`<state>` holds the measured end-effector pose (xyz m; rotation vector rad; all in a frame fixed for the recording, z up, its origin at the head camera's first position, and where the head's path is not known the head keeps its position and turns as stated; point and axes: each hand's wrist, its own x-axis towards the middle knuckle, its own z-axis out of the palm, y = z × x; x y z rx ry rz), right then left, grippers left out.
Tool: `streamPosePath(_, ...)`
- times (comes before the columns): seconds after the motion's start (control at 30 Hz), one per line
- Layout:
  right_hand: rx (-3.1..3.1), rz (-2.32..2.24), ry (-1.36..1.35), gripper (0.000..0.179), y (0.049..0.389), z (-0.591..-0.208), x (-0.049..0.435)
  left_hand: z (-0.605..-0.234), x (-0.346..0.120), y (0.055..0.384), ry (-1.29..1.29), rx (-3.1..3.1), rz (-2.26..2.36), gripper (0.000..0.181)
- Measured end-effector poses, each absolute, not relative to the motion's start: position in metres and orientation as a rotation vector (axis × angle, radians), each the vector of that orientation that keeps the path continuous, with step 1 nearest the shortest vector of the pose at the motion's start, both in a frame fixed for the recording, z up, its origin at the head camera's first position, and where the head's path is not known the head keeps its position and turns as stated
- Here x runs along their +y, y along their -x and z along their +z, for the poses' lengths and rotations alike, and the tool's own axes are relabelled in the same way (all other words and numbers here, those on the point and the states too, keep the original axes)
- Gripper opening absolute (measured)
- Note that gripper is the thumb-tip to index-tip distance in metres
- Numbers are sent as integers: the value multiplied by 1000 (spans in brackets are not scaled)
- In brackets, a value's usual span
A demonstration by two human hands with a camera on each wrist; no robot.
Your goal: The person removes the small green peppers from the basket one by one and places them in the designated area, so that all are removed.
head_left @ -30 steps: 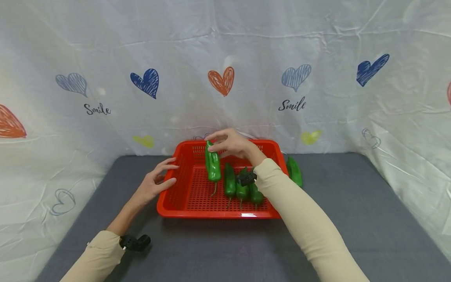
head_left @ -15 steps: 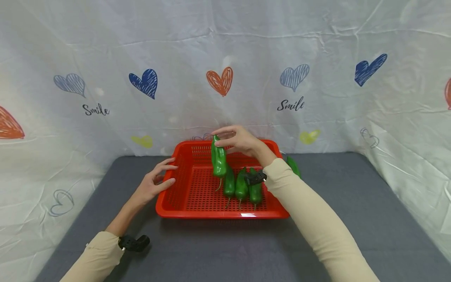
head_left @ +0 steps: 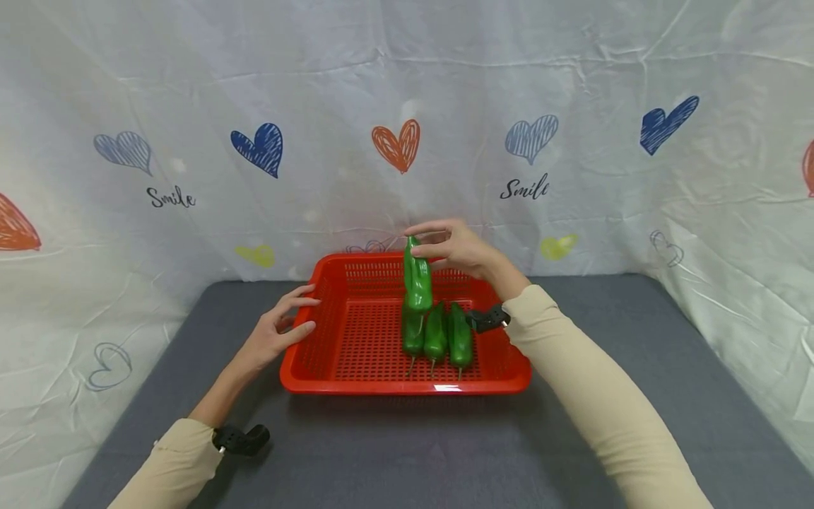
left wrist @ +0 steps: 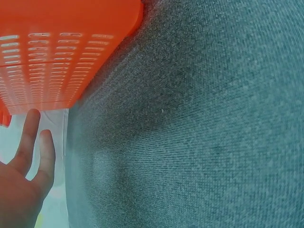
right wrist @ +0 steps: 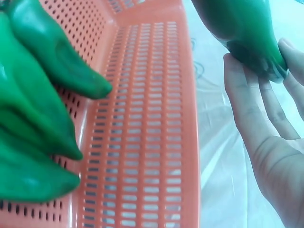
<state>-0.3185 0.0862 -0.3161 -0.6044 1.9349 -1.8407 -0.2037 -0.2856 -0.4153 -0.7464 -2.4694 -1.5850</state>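
Observation:
In the head view my right hand (head_left: 463,249) pinches a long green pepper (head_left: 419,288) by its pointed end, stem hanging down, above the red basket (head_left: 381,387). Thumb and fingers meet around that tip in the right wrist view, the pepper (right wrist: 244,28) clear of the basket wall (right wrist: 190,142). Three more green peppers (head_left: 436,336) lie side by side on the basket floor, stems toward me; the held one overlaps the leftmost. My left hand (head_left: 273,332) rests at the basket's left rim, fingers extended; two straight fingers (left wrist: 46,156) show beside the basket side in the left wrist view.
The basket stands on a dark grey cloth-covered table (head_left: 394,452). Behind it hangs a white curtain (head_left: 331,85) printed with hearts. My right sleeve (head_left: 591,382) crosses over the basket's right side. Each wrist carries a black camera band (head_left: 242,440).
My right hand has moved right and slightly up with the held pepper, from the basket's left part to over the leftmost lying pepper. The pepper outside the basket has become hidden. My left hand stays put.

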Motion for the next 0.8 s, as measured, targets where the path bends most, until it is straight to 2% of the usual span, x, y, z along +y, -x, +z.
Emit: streamPosePath(0.8,2095,-1876,545,43,307,-310,158,-418,-286,205,741,-2466,-1597,40)
